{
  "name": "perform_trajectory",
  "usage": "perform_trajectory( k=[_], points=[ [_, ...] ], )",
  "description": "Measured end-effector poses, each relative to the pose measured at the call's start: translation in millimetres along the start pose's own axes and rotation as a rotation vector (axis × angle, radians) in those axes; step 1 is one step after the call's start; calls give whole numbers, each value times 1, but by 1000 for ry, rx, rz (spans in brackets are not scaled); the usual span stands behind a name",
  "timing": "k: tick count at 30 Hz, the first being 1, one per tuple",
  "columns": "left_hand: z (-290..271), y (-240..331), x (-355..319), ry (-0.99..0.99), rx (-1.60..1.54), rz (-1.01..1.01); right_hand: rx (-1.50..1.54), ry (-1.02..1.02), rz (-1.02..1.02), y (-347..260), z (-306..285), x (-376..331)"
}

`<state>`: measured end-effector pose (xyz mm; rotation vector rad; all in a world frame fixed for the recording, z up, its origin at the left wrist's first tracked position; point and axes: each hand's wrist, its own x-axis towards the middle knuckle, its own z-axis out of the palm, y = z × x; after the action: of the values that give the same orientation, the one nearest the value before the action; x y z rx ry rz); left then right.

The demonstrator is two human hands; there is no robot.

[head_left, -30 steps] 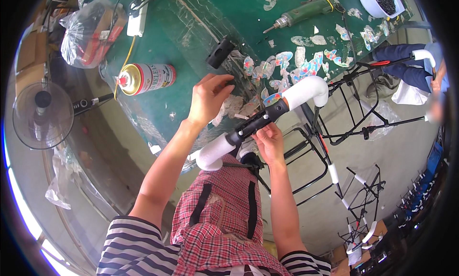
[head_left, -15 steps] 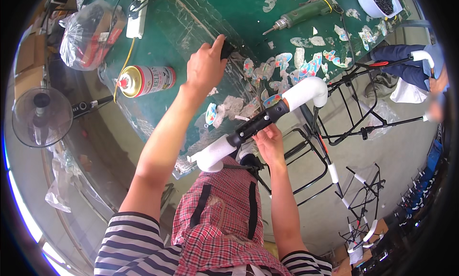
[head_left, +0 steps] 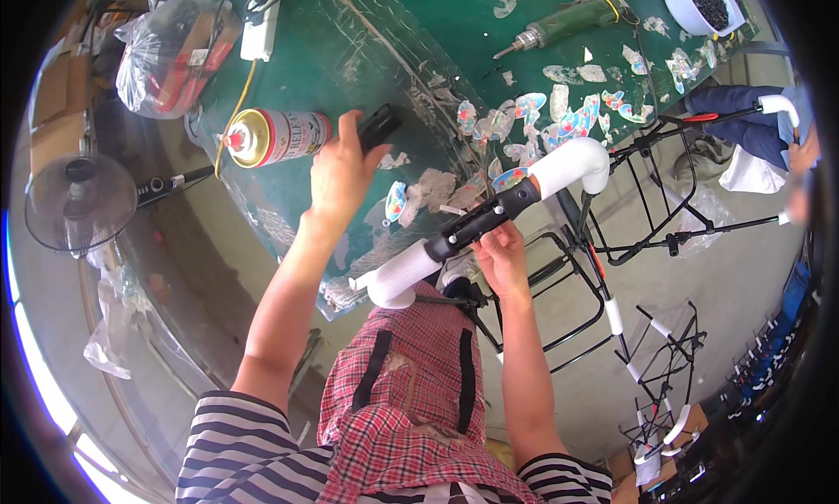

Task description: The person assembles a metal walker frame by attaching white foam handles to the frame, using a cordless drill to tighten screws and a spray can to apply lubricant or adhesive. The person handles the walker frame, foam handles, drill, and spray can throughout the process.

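My left hand (head_left: 339,168) is closed on a small black plastic piece (head_left: 380,127), held over the green table beside the spray can (head_left: 280,137). In front of me lies a handlebar (head_left: 481,222), with a black sleeve bearing silver screws in its middle and white foam grips (head_left: 406,272) at both ends. My right hand (head_left: 501,258) is closed at the underside of that black sleeve, its fingertips partly hidden behind it. The bar belongs to a black tubular frame (head_left: 572,233) below.
Colourful stickers and torn scraps (head_left: 577,120) litter the green table (head_left: 419,32). Farther back lie a green power screwdriver (head_left: 568,24) and a white tub of screws (head_left: 699,6). A bagged item (head_left: 170,58) and power strip (head_left: 260,28) are at left. Another person's legs (head_left: 743,115) show at right.
My left hand has drawn back toward me and to the left, bringing the black plastic piece off the middle of the table. My right hand stays at the handlebar sleeve.
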<state>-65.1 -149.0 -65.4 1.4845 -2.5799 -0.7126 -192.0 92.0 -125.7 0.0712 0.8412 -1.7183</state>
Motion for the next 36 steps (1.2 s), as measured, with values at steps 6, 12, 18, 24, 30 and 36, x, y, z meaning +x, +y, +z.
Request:
perform_trajectory(
  k=[6,12,18,24,30,36],
  points=[
    [4,-5,14,-88,276,-7,5,-7,8,1,0,-1],
    [-4,-5,8,-258,280,97,15,9,4,4,-2,0],
    [-18,4,-5,-399,-24,36,-2,2,5,1,0,-1],
    [-19,-17,-15,-217,-139,120,15,-1,-8,5,-1,0],
    [-14,-33,-52,-208,-682,-375,6,2,-15,5,-2,-1],
    [-10,-23,-62,-113,-774,-161,9,10,-18,6,-1,-1]
  ],
)
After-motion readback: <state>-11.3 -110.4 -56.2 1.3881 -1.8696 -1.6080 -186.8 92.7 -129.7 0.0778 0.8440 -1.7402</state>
